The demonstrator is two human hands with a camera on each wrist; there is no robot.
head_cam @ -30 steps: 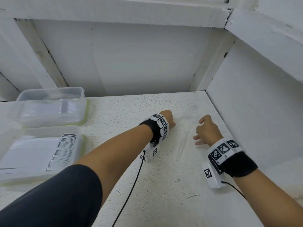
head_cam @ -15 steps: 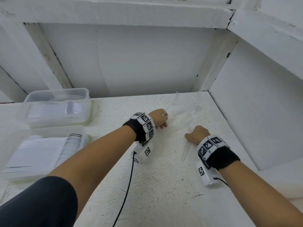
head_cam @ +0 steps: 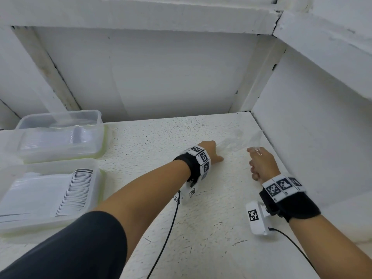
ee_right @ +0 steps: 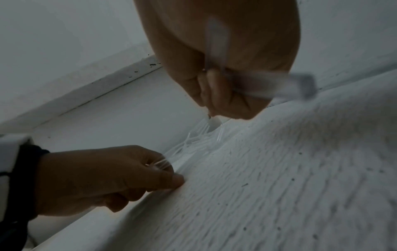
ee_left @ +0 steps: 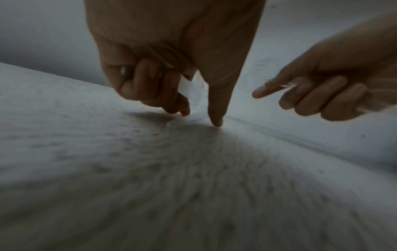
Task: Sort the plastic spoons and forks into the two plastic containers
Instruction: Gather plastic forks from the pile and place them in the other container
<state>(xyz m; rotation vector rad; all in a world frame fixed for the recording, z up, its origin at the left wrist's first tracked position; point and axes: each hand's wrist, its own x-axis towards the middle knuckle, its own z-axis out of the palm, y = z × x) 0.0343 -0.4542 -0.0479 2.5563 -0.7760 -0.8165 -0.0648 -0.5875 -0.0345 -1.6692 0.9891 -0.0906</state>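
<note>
At the far left of the white tabletop (head_cam: 201,228) stand the two clear plastic containers, one behind the other and nearly touching. The rear container (head_cam: 60,135) holds clear cutlery, too blurred to tell spoons from forks. The near container (head_cam: 50,194) holds a neat row of stacked clear utensils (head_cam: 74,192) lying side by side; their kind cannot be read either.

Toward the middle, the left hand (head_cam: 211,153) reaches forward with its wrist band and marker tags showing. In the left wrist view its fingers (ee_left: 150,81) are curled round a few thin clear handles (ee_left: 184,84), while the thumb points straight down and its tip touches the table. The right wrist view shows the same hold, with clear stems (ee_right: 161,163) sticking out between its finger and thumb.

Just beyond and between the hands, a loose pile of clear plastic cutlery (head_cam: 237,141) lies on the table near the back right corner, close to the side wall (head_cam: 312,127).

On the right, the right hand (head_cam: 261,164) is closed round its own bundle of clear utensils (ee_right: 257,84), whose ends stick out past the knuckles, smeared by motion blur. Its lowest fingertips hover just over the pile, one clear piece (ee_right: 214,122) at their tips.
</note>
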